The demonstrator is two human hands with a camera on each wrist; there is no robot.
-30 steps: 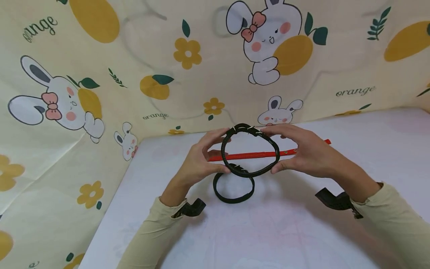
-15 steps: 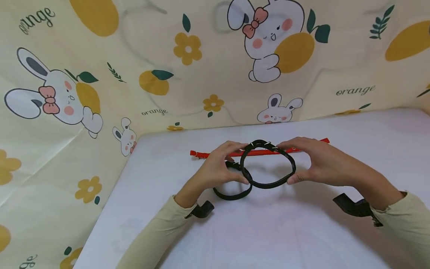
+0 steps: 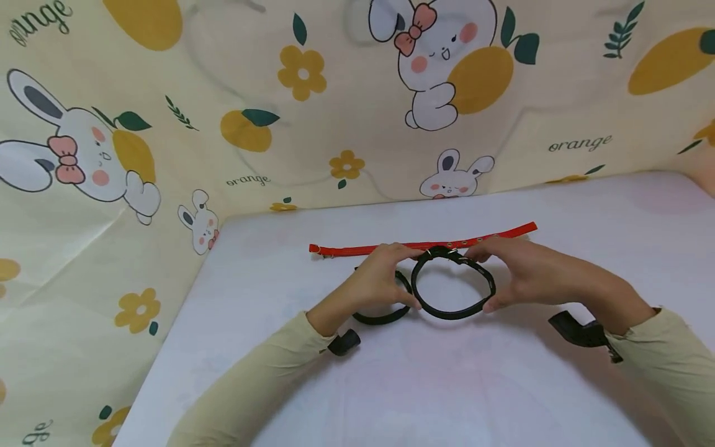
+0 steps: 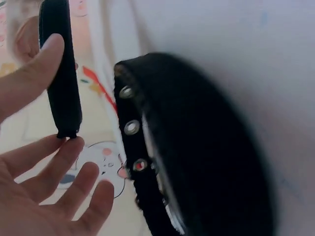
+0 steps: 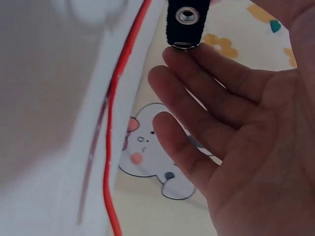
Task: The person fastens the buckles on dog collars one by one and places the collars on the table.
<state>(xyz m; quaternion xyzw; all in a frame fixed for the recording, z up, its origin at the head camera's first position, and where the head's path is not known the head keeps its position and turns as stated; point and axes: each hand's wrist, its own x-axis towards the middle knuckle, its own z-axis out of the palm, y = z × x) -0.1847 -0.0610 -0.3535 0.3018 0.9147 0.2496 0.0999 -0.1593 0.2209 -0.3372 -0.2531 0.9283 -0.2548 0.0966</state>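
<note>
A black collar point(image 3: 450, 315), buckled into a ring, is at the middle of the work, between the two hands; whether its lower edge touches the table, I cannot tell. Its metal buckle point(image 3: 451, 252) sits at twelve o'clock of the ring. The left hand point(image 3: 375, 282) clamps it between thumb and fingers from the nine o'clock side, and the right hand point(image 3: 522, 273) pinches it in the same way from three o'clock. The hands are apart, joined only by the ring.

At nine o'clock from it, a second black collar point(image 3: 382, 320) lies on the table, also in a loop, partly behind the left hand; from the left wrist I see metal eyelets in it. Toward twelve o'clock, a red strap point(image 3: 357, 251) lies stretched across, its right end slightly higher.

The table point(image 3: 424, 385) is white and smooth, with pale pink tints and soft shadows near the right arm. Beige sleeves point(image 3: 246, 379) come in from seven and four o'clock. From ten to two o'clock, a cream cloth point(image 3: 313, 136) rises as a wall, printed with rabbits, yellow flowers, fruits and the word "orange".
</note>
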